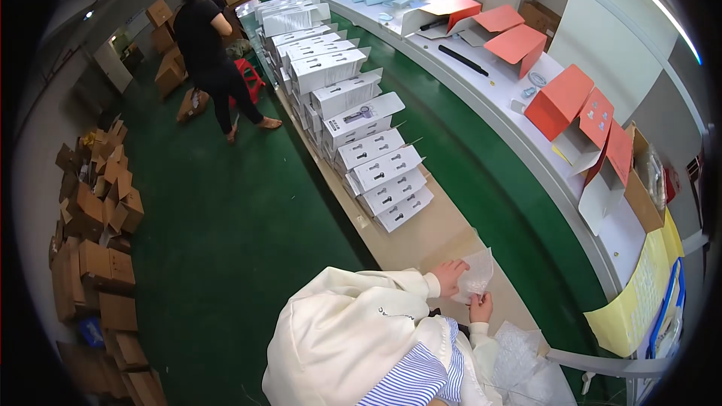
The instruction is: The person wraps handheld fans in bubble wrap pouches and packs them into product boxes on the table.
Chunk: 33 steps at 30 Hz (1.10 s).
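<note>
A clear bubble-wrap bag (pixel 477 274) is between my two hands over the near end of the long tan table. My left hand (pixel 450 278) grips its left side, with the fingers bent over the film. At the lower edge, my right hand (pixel 480 307) pinches the bag between thumb and fingers. Whether anything is inside the bag I cannot tell. More crumpled bubble wrap (pixel 519 357) lies beside my right forearm. Beyond my hands, stacks of white printed boxes (pixel 387 169) run along the table.
To the right stands a curved white workbench (pixel 519 116) with open orange-and-white boxes (pixel 560 101) and a black rod (pixel 462 60). Brown cartons (pixel 105 263) are piled along the left wall. A person in dark clothes (pixel 203 37) stands near a red stool (pixel 250 79) on the green floor.
</note>
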Tool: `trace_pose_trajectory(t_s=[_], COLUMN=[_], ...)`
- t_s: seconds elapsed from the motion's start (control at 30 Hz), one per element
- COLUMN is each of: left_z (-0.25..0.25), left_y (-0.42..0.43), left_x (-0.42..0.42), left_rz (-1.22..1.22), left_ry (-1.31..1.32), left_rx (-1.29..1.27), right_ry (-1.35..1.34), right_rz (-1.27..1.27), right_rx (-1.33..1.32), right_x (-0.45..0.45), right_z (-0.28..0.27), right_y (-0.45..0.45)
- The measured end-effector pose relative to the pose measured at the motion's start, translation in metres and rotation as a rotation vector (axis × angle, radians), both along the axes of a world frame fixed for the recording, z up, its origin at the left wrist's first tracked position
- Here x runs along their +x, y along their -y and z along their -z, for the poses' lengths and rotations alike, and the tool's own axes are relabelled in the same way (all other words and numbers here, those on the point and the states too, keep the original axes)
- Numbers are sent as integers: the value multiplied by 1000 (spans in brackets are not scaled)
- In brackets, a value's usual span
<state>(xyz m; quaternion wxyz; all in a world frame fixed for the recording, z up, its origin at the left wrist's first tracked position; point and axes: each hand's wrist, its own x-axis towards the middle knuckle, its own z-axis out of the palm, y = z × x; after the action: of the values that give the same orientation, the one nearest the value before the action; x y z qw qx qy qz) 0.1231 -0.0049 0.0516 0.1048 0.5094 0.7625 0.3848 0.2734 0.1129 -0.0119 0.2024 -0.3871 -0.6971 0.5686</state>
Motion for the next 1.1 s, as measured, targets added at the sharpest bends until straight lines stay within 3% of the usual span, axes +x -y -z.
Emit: trace_pose_trajectory(t_s=[0.07,0.2,0.33,0.47,0.57,0.63,0.73,0.83,1.0,1.1], left_z=[0,6,22,2,-11,-19,-20,-6,6,2], left_y=[1,0,-3,-3,-4,-3,-3,-4,-3,-3], left_x=[5,10,7,-3,2,5,7,-1,-4,-4], left_rz=[35,125,233,52,8,-14,-41,16,-60,-105], left_ry=[-91,54,138,99,22,37,73,93,82,104], left_rx=[25,-154,-209,-87,195,200,208,-72,-60,-54], right_ry=[92,247,211,265,112,33,56,133,313,335], right_rz=[-26,-111,-111,55,70,69,-11,12,26,8], right_rx=[142,271,301,260,209,187,402,311,336,326], right_x=[-3,-9,2,-5,3,1,3,1,0,9], right_z=[-12,-60,-21,-56,-17,-10,-26,-36,-39,-10], right_y=[2,18,7,21,9,5,7,10,15,4])
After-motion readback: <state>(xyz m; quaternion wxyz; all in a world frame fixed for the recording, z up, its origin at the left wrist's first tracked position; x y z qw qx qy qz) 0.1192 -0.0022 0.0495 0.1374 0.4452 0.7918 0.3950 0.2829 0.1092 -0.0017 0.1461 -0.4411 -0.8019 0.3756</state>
